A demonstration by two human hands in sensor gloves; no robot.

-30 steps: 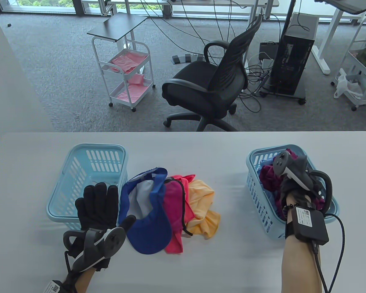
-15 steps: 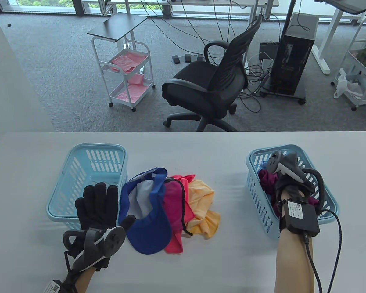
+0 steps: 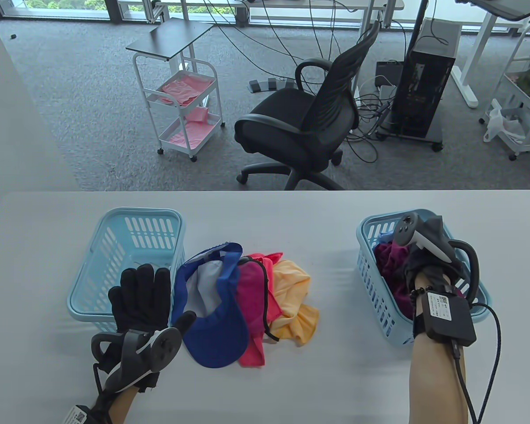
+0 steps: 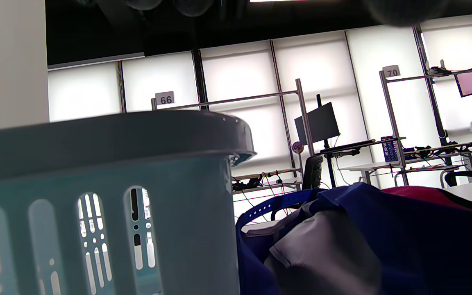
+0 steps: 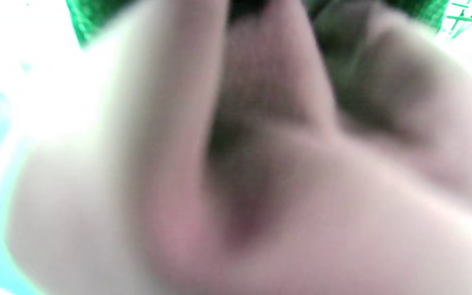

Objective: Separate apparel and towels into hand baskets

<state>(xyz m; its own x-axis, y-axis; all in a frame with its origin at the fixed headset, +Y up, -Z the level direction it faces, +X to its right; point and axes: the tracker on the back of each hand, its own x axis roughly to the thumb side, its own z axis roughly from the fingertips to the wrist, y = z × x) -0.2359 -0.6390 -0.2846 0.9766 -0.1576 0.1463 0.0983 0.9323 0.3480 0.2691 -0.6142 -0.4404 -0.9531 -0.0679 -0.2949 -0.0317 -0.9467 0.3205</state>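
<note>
My left hand (image 3: 141,296) lies flat and open on the table, fingers spread, in front of the empty light-blue left basket (image 3: 134,213). Its thumb touches a blue cap (image 3: 216,327). The cap tops a pile with a pink garment (image 3: 251,291) and an orange towel (image 3: 293,291). The left wrist view shows the basket wall (image 4: 96,184) and the cap (image 4: 383,229) close up. My right hand (image 3: 419,265) is down inside the right basket (image 3: 365,227), on maroon cloth (image 3: 391,263). Its fingers are hidden under the tracker. The right wrist view shows only blurred pinkish fabric.
The pile lies between the two baskets at the table's middle. Bare white table (image 3: 335,375) runs along the front and back edges. A black office chair (image 3: 304,128) and a white cart (image 3: 185,110) stand on the floor beyond the table.
My right hand shifted a little left, then back right and farther in, inside the right basket. The maroon cloth now covers the blue cloth there. My left hand has not moved.
</note>
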